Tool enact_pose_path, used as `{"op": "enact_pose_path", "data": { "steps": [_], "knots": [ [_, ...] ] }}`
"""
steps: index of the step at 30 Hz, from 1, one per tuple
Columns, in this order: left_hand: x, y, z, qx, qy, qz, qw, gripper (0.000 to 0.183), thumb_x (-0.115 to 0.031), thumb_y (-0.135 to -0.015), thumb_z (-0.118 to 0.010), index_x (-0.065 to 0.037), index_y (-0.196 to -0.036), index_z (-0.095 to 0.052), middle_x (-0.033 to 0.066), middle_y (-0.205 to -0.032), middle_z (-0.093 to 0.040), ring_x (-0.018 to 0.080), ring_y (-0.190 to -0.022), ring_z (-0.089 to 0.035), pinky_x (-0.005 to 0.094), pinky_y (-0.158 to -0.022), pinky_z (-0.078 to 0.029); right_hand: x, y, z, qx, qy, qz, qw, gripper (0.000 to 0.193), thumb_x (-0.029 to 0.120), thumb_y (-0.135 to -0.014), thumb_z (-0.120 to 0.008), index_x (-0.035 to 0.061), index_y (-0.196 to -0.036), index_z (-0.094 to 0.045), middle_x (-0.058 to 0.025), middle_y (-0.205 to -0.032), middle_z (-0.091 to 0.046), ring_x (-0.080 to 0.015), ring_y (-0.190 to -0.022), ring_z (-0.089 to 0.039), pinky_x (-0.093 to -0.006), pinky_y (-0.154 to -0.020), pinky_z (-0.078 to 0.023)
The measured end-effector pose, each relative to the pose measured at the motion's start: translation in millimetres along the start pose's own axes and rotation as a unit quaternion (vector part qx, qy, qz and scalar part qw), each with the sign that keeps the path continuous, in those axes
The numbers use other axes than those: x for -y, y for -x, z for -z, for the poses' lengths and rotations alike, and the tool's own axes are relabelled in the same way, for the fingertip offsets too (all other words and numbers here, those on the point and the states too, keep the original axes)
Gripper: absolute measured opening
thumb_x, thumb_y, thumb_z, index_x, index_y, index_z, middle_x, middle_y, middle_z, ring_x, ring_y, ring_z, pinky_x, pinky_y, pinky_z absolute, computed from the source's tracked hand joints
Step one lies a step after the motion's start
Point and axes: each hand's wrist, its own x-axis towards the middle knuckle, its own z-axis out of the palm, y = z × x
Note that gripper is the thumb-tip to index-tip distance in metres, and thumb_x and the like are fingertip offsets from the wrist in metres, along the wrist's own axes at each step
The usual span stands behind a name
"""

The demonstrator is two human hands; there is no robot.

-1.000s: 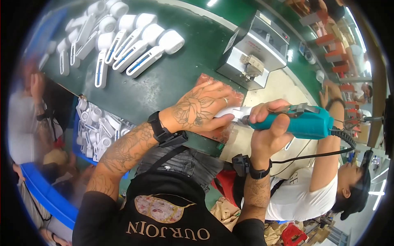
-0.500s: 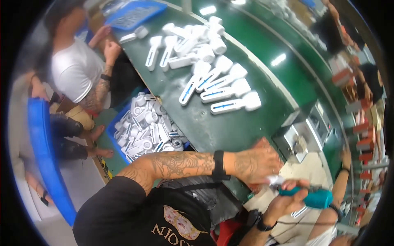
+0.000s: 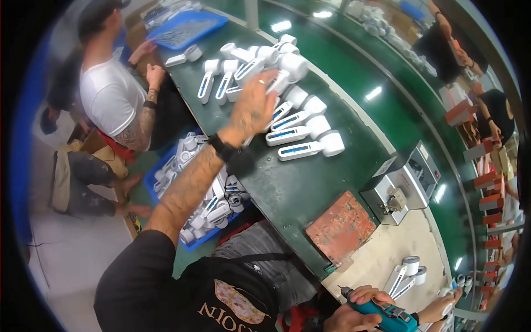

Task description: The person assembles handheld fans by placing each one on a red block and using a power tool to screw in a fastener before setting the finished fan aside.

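My left hand (image 3: 254, 108) reaches over the pile on the green bench, its fingers closed on a blurred white handheld device (image 3: 285, 77) with a round head. Several more white devices (image 3: 301, 148) with blue strips along their handles fan out beside it, partly hidden by the hand. At the lower right, my right hand (image 3: 354, 315) grips a teal electric screwdriver (image 3: 390, 316), its bit pointing up and left. Between the two hands a worn red plate (image 3: 340, 227) lies on the bench with nothing on it.
A blue crate (image 3: 193, 235) full of white devices stands below the bench edge. A grey metal fixture (image 3: 395, 193) sits right of the red plate. Two white devices (image 3: 406, 276) lie on the pale board. Co-workers sit at left and right; a blue tray (image 3: 191, 29) is far left.
My left hand has moved from the red plate up and left to the device pile. My right hand has drawn down and toward me with the screwdriver, uncovering the plate.
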Motion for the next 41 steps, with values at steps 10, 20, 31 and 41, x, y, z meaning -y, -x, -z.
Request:
{"op": "enact_pose_path", "data": {
  "steps": [10, 20, 31, 41],
  "knots": [
    [28, -16, -34, -0.018, -0.118, -0.113, 0.986, 0.056, -0.022, -0.091, -0.072, 0.003, -0.138, -0.052, 0.0231, -0.136, -0.057, 0.0394, -0.129, -0.053, 0.0489, -0.109, -0.041, 7, 13, 23, -0.046, 0.065, 0.003, 0.997, 0.072, 0.070, -0.092, -0.058, -0.0001, -0.107, -0.048, -0.0043, -0.064, -0.046, -0.0152, -0.052, -0.047, -0.0256, -0.047, -0.039],
    [-347, 85, -105, 0.561, 0.280, -0.145, 0.765, 0.058, -0.057, -0.091, -0.065, 0.000, -0.103, -0.065, 0.0210, -0.092, -0.070, 0.0359, -0.084, -0.069, 0.0450, -0.078, -0.054, 38, 25, 29, 0.021, 0.074, -0.074, 0.994, 0.073, 0.066, -0.090, -0.062, -0.0006, -0.116, -0.051, -0.0060, -0.068, -0.054, -0.0180, -0.056, -0.055, -0.0303, -0.052, -0.046],
    [-390, 129, -191, 0.534, 0.291, -0.056, 0.792, 0.060, -0.056, -0.084, -0.064, -0.001, -0.107, -0.068, 0.0189, -0.102, -0.069, 0.0365, -0.111, -0.061, 0.0447, -0.099, -0.045, 43, 43, 52, -0.067, 0.051, -0.049, 0.995, 0.074, 0.055, -0.086, -0.077, -0.0070, -0.120, -0.056, -0.0089, -0.075, -0.061, -0.0186, -0.064, -0.060, -0.0289, -0.056, -0.047],
    [-295, 89, -54, 0.434, 0.390, -0.116, 0.804, 0.036, -0.034, -0.079, -0.077, -0.007, -0.103, -0.071, 0.0182, -0.113, -0.069, 0.0333, -0.100, -0.068, 0.0460, -0.090, -0.051, -13, -21, 63, -0.076, 0.138, -0.083, 0.984, 0.075, 0.051, -0.090, -0.075, -0.0093, -0.129, -0.053, -0.0135, -0.086, -0.069, -0.0280, -0.084, -0.071, -0.0356, -0.072, -0.057]
  ]
}}
